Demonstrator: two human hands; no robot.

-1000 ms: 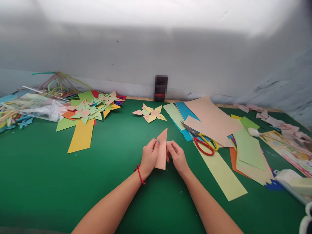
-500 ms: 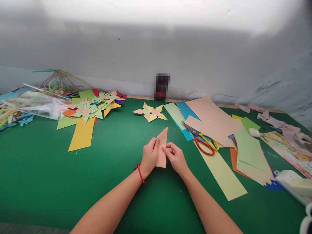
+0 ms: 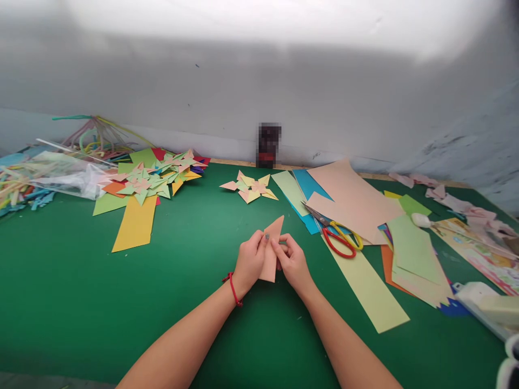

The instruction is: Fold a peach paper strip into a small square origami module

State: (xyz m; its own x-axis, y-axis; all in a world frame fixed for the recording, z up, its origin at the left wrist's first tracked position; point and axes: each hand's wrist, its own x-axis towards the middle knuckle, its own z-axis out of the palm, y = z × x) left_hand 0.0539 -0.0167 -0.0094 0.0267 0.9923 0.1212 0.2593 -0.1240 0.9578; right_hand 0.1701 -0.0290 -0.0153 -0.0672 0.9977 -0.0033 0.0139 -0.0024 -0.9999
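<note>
Both my hands grip a folded piece of peach paper (image 3: 269,270) above the green table. Its top ends in a slanted point and its lower edge is cut straight. My left hand (image 3: 250,260) pinches the left side, thumb on the front face. On the opposite edge, my right hand (image 3: 295,266) is closed with its thumb against the paper and the other fingers curled behind. Just beyond lies a folded paper star (image 3: 255,187) in peach and yellow. Scissors (image 3: 339,232) with red and yellow handles rest on papers to the right of my hands.
Several more paper stars (image 3: 148,181) are heaped at the back left, over coloured sheets and a yellow strip (image 3: 135,224). Clear plastic (image 3: 77,175) and thin strips lie farther left. To the right are a large peach sheet (image 3: 357,202), a pale green strip (image 3: 373,292) and stacked papers.
The peach paper has tilted slightly, its point leaning farther right and a little lower. Both hands keep hold of it.
</note>
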